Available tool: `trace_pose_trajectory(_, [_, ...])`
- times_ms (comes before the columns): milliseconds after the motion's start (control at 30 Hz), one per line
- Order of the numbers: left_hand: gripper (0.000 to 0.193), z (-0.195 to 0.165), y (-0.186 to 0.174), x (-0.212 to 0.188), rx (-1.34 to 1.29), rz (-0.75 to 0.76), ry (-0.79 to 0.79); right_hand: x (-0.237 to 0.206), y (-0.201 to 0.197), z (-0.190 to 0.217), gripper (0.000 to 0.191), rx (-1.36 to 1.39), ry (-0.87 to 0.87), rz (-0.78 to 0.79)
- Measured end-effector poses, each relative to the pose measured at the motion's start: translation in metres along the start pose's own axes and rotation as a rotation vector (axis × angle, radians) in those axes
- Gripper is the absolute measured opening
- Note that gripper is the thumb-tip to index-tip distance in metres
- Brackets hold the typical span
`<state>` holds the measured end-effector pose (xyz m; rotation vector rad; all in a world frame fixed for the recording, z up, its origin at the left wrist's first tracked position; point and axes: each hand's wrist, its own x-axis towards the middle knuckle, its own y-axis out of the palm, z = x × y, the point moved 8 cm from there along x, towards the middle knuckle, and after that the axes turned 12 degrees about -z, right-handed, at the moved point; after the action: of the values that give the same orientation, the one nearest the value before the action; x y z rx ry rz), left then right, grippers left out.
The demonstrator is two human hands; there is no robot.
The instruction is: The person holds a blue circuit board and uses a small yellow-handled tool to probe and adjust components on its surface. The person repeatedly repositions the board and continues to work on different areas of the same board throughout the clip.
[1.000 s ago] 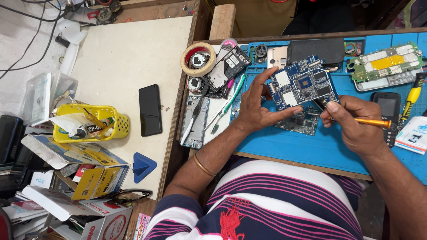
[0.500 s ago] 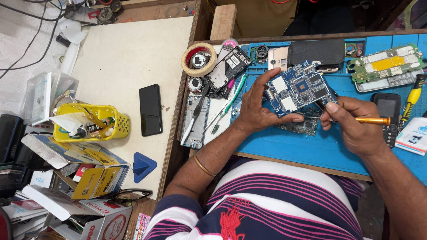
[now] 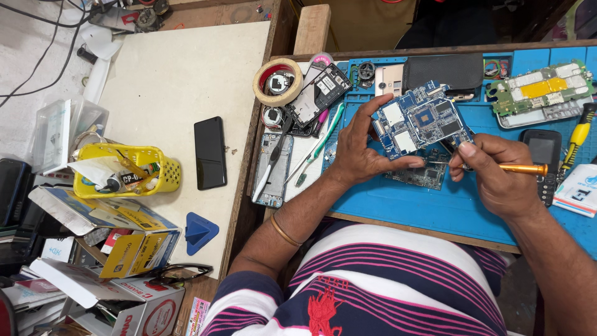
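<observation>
My left hand [image 3: 359, 148] holds a blue circuit board [image 3: 421, 119] by its left edge and lower side, tilted above the blue work mat [image 3: 404, 202]. My right hand [image 3: 497, 174] grips a gold-handled screwdriver [image 3: 521, 168], its tip hidden at the board's lower right corner. A second, darker circuit board [image 3: 423, 175] lies on the mat under my hands. A thin bangle sits on my left wrist.
A tape roll [image 3: 278, 81], opened phone parts [image 3: 323, 93], a green board [image 3: 541, 90], a keypad phone [image 3: 545, 152] and a yellow screwdriver [image 3: 577, 138] surround the mat. On the beige table lie a black phone [image 3: 210, 152], a yellow basket [image 3: 124, 171], a blue triangular pick [image 3: 200, 231] and boxes.
The blue board has tilted slightly in my left hand. My right hand with the screwdriver stays at the board's lower right corner.
</observation>
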<state>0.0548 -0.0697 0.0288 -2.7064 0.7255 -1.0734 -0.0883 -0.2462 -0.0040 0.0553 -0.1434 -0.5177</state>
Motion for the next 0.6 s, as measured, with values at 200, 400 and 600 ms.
trace_pose_trajectory(200, [0.107,-0.003,-0.004,0.001,0.018,-0.007,0.017,-0.001,0.002,0.002,0.033,-0.036,-0.019,-0.003])
trace_pose_trajectory(400, [0.106,-0.011,-0.006,-0.005,-0.038,0.008,-0.060,-0.014,0.004,0.010,0.034,-0.049,-0.040,-0.009])
trace_pose_trajectory(600, [0.102,-0.036,-0.021,-0.016,-0.044,-0.014,-0.032,-0.034,0.010,0.026,0.026,-0.040,-0.066,-0.060])
